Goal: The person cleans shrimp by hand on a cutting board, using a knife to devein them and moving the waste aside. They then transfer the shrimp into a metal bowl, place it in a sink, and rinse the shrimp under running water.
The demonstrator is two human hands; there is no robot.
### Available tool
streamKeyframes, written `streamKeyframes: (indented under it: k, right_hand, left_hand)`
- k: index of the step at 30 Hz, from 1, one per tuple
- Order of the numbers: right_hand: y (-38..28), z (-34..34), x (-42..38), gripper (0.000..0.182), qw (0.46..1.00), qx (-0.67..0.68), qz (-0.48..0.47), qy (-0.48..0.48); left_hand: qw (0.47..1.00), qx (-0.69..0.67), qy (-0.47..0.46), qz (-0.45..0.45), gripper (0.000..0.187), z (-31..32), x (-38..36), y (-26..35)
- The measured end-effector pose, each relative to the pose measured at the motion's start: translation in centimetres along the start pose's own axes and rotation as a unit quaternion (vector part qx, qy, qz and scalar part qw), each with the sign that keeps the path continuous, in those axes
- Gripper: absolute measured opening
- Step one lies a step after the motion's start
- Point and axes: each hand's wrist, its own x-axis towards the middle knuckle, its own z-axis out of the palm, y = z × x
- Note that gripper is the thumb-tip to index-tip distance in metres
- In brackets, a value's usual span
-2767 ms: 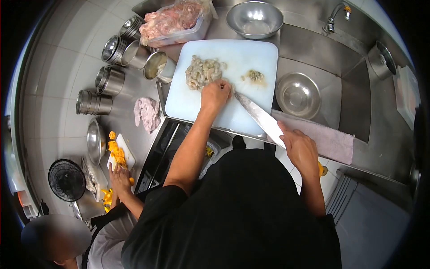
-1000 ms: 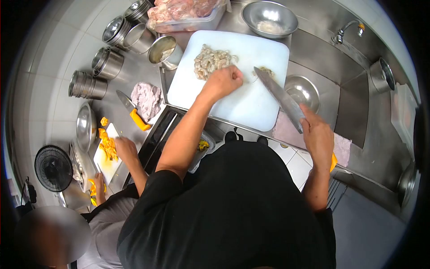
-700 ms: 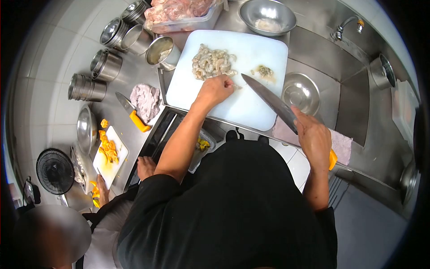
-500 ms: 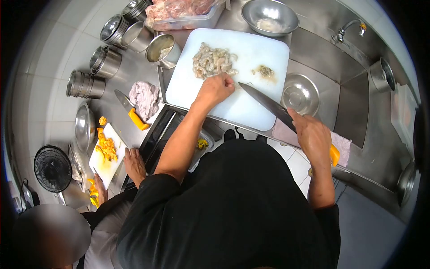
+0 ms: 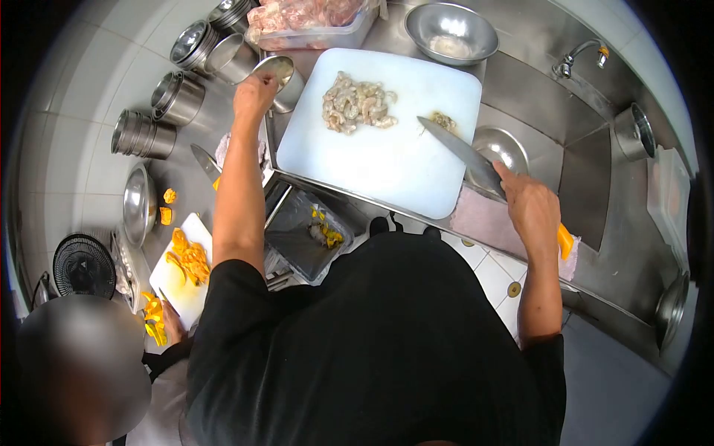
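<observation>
Fingers of the right hand are clamped round the yellow handle of a long, tapered steel knife, index fingertip near the blade, prob. for tip ctrl. Fingers of the left hand are bent in close tog. at the mouth of a tall, round steel cup; can't tell if they pinch anything.

Biggest item: deep rectangular steel sink, w/ a shallow round steel bowl in it. Next, a white rectangular plastic board, set between sink & cup, prob. so both are w/in reach. Behind it, a clear plastic tub w/ raw pink meat, plus a wide steel basin w/ a little pale stuff at the bottom. Cup has pale bits inside, partly hidden.

Peeled grey-white shrimp are piled on the board's far left; small dark scraps sit apart at right, by the knife tip, prob. to keep them off the shrimp.
</observation>
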Motion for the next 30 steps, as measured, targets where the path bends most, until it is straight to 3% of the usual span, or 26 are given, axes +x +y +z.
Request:
streamKeyframes:
  k: [3,6,9,11,13,16,22,25,30]
  right_hand:
    - [0.1,-0.4,0.2,0.04,1.0,-0.002,0.018,0.017]
    - [-0.2,-0.7,-0.4,0.039,0.998,0.007,0.028,0.062]
    - [-0.4,-0.4,-1.4,0.037,0.996,0.023,0.034,0.08]
    - [-0.4,0.1,-1.6,0.036,0.997,0.045,0.02,0.065]
    - [-0.5,0.6,-1.8,0.035,0.996,0.075,-0.013,0.035]
    - [-1.2,0.7,-1.7,0.035,0.997,0.079,0.007,-0.019]
    - [0.0,1.5,-1.2,0.034,0.997,0.042,0.058,0.023]
    - [-0.6,0.7,-1.5,0.033,0.993,0.076,0.082,0.026]
    - [-0.3,1.6,-1.7,0.036,0.978,0.179,0.102,-0.021]
  left_hand:
    - [0.997,0.068,-0.02,0.028,0.036,1.1,0.3,-0.8]
    - [0.993,0.078,0.064,0.066,0.033,0.2,-0.7,1.4]
    - [0.989,-0.082,-0.028,0.123,0.031,-1.7,-4.9,7.6]
    - [0.971,-0.087,-0.089,0.205,0.027,0.3,-8.4,11.1]
    - [0.942,0.026,-0.09,0.322,0.023,3.3,-10.7,13.2]
    - [0.939,0.002,0.003,0.344,0.018,7.6,-12.6,13.2]
    - [0.954,-0.034,-0.027,0.296,0.019,6.3,-13.8,14.1]
    - [0.957,-0.089,-0.114,0.252,0.024,5.7,-14.6,15.5]
    - [0.959,-0.115,-0.177,0.187,0.026,5.8,-14.5,16.3]
